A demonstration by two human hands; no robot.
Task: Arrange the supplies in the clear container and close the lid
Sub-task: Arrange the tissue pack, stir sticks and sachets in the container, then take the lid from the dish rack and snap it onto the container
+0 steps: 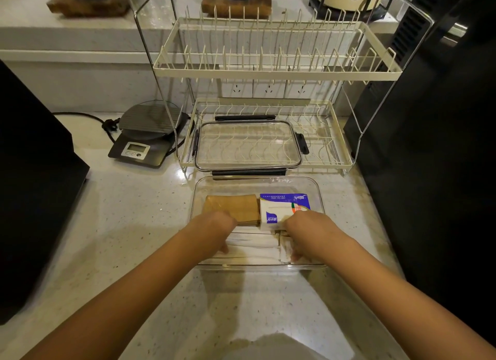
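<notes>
Reaching both hands into clear container [320, 198], lid [248, 145] off

The clear container [319, 196] stands open; inside, a brown pack [236, 208] touches a white-blue tissue pack [279, 208]; white packets [252, 245] lie nearer; the lid [248, 145] lies behind the container.

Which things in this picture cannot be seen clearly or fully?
- White packets in the container, head view: both hands partly cover them; number and kind unclear.
- Left hand and right hand: fingertips hidden, grip cannot be told.
- Tissue pack: print too small to read.
- Scale: display too small.
- Black objects at left and right: cut off by the edges.
</notes>
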